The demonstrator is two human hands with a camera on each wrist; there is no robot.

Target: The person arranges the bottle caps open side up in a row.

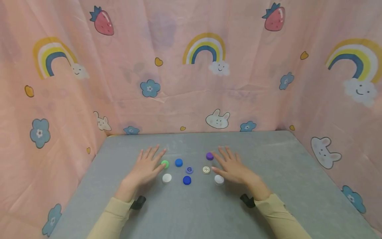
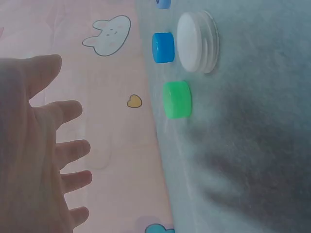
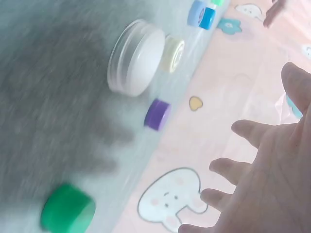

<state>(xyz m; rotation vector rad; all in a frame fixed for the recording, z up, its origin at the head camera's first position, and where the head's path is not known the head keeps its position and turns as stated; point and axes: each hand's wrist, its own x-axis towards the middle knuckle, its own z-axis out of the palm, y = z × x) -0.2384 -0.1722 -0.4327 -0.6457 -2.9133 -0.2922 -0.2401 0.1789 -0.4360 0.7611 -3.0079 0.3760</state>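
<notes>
Caps (image 1: 189, 170) lie spread over the counter (image 1: 173, 212), and we read clock directions about the lavender cap (image 1: 189, 170) in the head view, with 12 away from us. Our bright blue cap (image 1: 178, 162) sits at 10 o'clock, the light green cap (image 1: 165, 164) near 9, one white cap (image 1: 167, 178) between 8 and 9. Our dark blue cap (image 1: 187, 180) is at 6, the cream cap (image 1: 206, 170) at 3, the purple cap (image 1: 210, 156) at 2, another whitish cap (image 1: 219, 180) between 3 and 4. Our right wrist view adds a dark green cap (image 3: 68, 211), hidden from the head view.

Both hands are spread wide, fingers extended and parted, holding nothing: our left hand (image 1: 146, 167) at 9 o'clock, fingers towards 1; our right hand (image 1: 235, 167) at 3, fingers towards 10 or 11. Wrist views show them raised clear of the caps.

We judge this a poised step, with no cap in hand; picking one up would call for lowering a hand and pinching its rim between thumb and finger.

Each cap lies flat, round axis upright, so we find no long axis; only the marks on the lavender and cream tops could give a heading, too small for us to read surely.
</notes>
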